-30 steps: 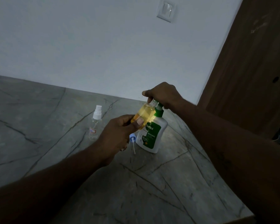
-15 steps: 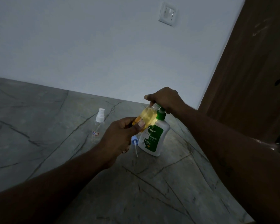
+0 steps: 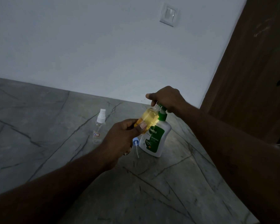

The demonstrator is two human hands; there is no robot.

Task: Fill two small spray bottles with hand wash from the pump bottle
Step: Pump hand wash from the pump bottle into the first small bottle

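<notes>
Grey veined bench (image 3: pixel 39 126) carries all. Pump bottle (image 3: pixel 157 139) upright near bench's back edge; right hand (image 3: pixel 166 99) closed over its pump top. Left hand (image 3: pixel 124 138) grips tilted amber-filled spray bottle (image 3: pixel 149 118), mouth at nozzle. Empty capped bottle (image 3: pixel 99 126) stands left of pump bottle. Loose blue sprayer (image 3: pixel 135 143) just beside pump bottle's base.

Your right hand (image 3: pixel 166 98) is covering the pump head, so the nozzle is hiding. Your left hand (image 3: pixel 120 139) is masking the yellow bottle's (image 3: pixel 148 118) base. The label (image 3: pixel 96 134) at centre left is reading too small.
</notes>
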